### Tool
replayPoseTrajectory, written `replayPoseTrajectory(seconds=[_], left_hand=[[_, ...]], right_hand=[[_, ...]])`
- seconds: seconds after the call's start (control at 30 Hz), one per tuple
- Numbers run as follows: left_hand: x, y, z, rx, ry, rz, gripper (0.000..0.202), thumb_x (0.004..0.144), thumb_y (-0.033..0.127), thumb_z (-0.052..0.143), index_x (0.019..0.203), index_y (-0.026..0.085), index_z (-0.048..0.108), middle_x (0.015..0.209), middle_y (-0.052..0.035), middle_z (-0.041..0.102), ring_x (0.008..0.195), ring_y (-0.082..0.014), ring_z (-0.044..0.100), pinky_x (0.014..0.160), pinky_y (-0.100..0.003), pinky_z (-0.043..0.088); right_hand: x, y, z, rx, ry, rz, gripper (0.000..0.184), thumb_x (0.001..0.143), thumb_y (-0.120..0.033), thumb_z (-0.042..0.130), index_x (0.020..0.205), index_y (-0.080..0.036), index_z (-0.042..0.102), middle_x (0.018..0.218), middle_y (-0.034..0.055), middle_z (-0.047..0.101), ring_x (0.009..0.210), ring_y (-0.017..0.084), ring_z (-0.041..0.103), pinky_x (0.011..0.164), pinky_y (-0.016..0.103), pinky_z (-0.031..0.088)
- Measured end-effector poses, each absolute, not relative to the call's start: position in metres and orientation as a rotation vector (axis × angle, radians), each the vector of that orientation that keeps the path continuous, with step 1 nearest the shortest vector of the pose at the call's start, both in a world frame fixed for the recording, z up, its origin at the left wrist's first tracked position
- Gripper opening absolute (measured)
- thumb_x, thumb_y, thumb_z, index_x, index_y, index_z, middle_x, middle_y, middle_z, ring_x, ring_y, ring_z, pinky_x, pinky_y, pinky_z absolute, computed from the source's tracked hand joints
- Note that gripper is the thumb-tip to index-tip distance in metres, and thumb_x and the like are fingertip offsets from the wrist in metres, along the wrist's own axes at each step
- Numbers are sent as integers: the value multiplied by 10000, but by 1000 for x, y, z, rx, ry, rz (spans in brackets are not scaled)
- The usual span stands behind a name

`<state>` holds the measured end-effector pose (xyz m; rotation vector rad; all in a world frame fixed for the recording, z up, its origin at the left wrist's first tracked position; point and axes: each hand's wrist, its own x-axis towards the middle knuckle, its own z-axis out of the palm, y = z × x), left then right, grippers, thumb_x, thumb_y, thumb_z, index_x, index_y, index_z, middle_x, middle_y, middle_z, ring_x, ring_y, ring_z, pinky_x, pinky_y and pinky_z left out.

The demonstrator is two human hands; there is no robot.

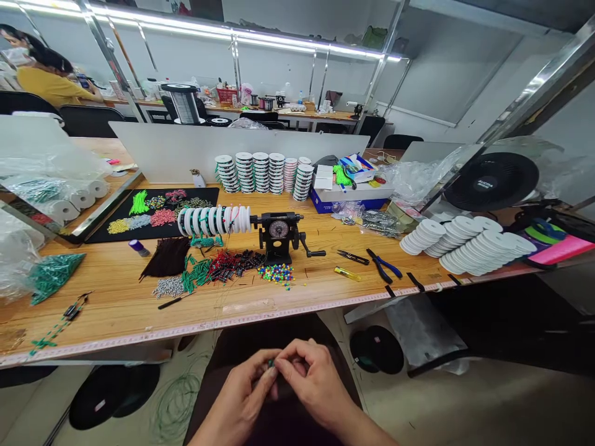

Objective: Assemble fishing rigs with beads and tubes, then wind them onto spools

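Note:
Over my dark-clothed lap, my left hand is closed in a pinch on a small green piece, which shows only partly between the fingertips. My right hand meets it there, thumb and fingers pinched together; whatever those fingers grip is hidden. Thin strands hang past the table edge from white spools threaded on a black hand-crank winder. In front of the winder lie green tubular pieces, red-and-black pieces, small silver pieces and multicoloured beads.
Snips, blue-handled pliers and a yellow tool lie right of the winder. Stacks of wound spools stand behind it, white spools lie at right near a black fan. A measuring tape lines the table edge. A person in yellow sits far left.

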<state>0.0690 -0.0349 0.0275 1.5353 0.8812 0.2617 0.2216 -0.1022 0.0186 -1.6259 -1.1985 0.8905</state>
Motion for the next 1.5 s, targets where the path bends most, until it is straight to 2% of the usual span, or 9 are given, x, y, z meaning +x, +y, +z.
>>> replayPoseTrajectory(seconds=[0.1, 0.2, 0.27, 0.37, 0.5, 0.6, 0.87, 1.13, 1.5], left_hand=[[69, -34, 20, 1424, 979, 307, 399, 863, 593, 556, 952, 205, 581, 708, -7, 631, 493, -119, 447, 479, -232, 339], [68, -33, 17, 1463, 981, 345, 401, 878, 590, 533, 819, 197, 583, 701, -6, 608, 502, -117, 448, 482, -232, 349], [67, -33, 18, 1544, 985, 390, 392, 892, 565, 524, 759, 200, 574, 670, 10, 551, 568, -136, 456, 536, -239, 370], [66, -33, 21, 1628, 1025, 437, 387, 887, 547, 529, 706, 205, 544, 669, 14, 487, 661, -165, 447, 619, -256, 385], [66, -32, 26, 1603, 1054, 400, 420, 861, 594, 512, 683, 215, 494, 673, 17, 435, 666, -175, 402, 614, -264, 363], [67, -32, 32, 1576, 1035, 375, 450, 850, 629, 492, 673, 217, 470, 673, 17, 418, 665, -173, 376, 615, -265, 353], [68, -34, 40, 1579, 1013, 387, 454, 839, 629, 502, 661, 211, 494, 663, 9, 452, 654, -170, 390, 618, -269, 363], [69, -34, 40, 1595, 1014, 389, 433, 845, 603, 507, 679, 203, 524, 666, 1, 487, 650, -170, 419, 618, -273, 371], [71, -36, 44, 1599, 1019, 378, 431, 845, 606, 493, 684, 207, 512, 672, 3, 481, 657, -174, 422, 627, -279, 371]], right_hand=[[222, -103, 13, -1660, -1165, 871, 207, 877, -302, 641, 714, -190, 700, 524, -76, 450, 520, 99, 405, 689, 272, 393], [221, -104, 8, -1631, -1101, 930, 212, 878, -312, 637, 727, -177, 699, 551, -63, 476, 521, 98, 382, 552, 237, 323], [221, -104, 6, -1599, -1082, 987, 200, 872, -302, 636, 734, -170, 694, 571, -60, 471, 530, 96, 360, 530, 230, 297], [224, -105, 6, -1524, -1062, 1100, 204, 862, -326, 641, 744, -170, 697, 606, -51, 457, 579, 106, 357, 540, 227, 292], [231, -105, 5, -1411, -966, 1187, 287, 834, -442, 675, 742, -172, 705, 603, -45, 450, 587, 113, 352, 543, 229, 293], [234, -103, 0, -1390, -913, 1165, 303, 821, -471, 692, 783, -174, 740, 618, -29, 517, 580, 114, 361, 548, 238, 292], [233, -100, -7, -1355, -853, 1174, 306, 769, -476, 746, 774, -172, 779, 616, -4, 605, 560, 106, 368, 526, 233, 279], [230, -100, 2, -1281, -769, 1265, 379, 706, -558, 796, 731, -180, 782, 607, 1, 626, 565, 111, 435, 555, 233, 341], [229, -99, -10, -1269, -641, 1237, 318, 669, -516, 848, 725, -207, 799, 654, 12, 676, 627, 120, 503, 617, 224, 392]])
